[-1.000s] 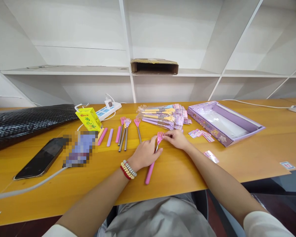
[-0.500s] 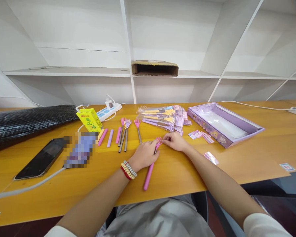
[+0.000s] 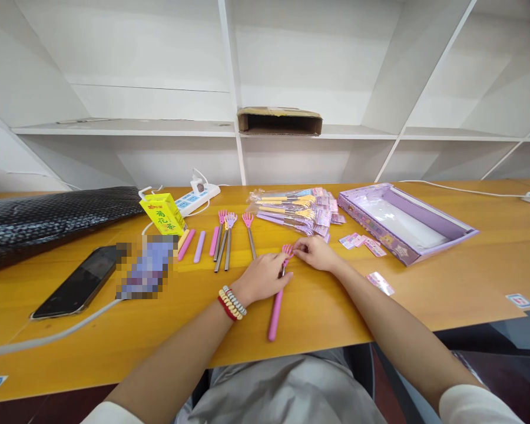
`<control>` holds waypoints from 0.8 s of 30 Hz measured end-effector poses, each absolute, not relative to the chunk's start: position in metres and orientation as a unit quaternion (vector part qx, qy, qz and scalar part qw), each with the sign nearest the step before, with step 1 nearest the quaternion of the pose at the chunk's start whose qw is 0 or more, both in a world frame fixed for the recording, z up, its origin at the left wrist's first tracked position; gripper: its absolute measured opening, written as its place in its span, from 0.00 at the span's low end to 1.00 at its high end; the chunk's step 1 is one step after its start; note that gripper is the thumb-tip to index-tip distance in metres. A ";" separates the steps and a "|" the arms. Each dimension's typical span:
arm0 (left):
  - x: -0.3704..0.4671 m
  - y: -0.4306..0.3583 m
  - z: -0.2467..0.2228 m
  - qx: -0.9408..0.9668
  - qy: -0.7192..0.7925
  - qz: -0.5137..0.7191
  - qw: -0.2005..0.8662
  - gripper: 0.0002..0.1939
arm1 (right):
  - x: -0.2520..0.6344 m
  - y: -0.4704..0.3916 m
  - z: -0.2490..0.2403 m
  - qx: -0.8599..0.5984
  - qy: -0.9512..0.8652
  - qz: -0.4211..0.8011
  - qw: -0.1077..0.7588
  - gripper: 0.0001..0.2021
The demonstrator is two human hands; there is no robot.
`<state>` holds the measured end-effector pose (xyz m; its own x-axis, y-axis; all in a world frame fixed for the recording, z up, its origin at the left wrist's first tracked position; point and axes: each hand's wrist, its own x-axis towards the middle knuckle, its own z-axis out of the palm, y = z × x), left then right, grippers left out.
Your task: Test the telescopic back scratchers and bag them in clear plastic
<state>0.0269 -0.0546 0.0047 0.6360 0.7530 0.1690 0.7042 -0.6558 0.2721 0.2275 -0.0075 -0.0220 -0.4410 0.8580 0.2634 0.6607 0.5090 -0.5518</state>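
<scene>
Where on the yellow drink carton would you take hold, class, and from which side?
Grip the yellow drink carton across its two upright side faces, coming down from above. It stands tilted with its top free, while a power strip sits close behind and pink handles lie beside its base.

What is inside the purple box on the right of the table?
The purple box lies open and shows only a white liner along its bottom. No separate item shows on it. What is under the liner is covered and cannot be seen.
</scene>
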 end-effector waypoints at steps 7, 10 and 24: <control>0.027 -0.055 0.002 0.914 0.378 0.132 0.067 0.10 | 0.229 -0.008 -0.022 -0.471 -0.831 0.152 0.255 0.07; 0.027 -0.054 0.000 0.911 0.385 0.136 0.059 0.10 | 0.229 -0.008 -0.021 -0.482 -0.830 0.132 0.248 0.08; 0.021 -0.040 -0.004 0.869 0.474 0.135 -0.034 0.12 | 0.343 0.030 0.030 -0.775 -0.527 -0.076 0.341 0.13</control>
<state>0.0211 -0.0404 -0.0040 0.5135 0.8157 0.2664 0.8338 -0.5477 0.0696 0.3426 0.0299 0.0304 0.4326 0.7646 0.4778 0.8688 -0.2119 -0.4476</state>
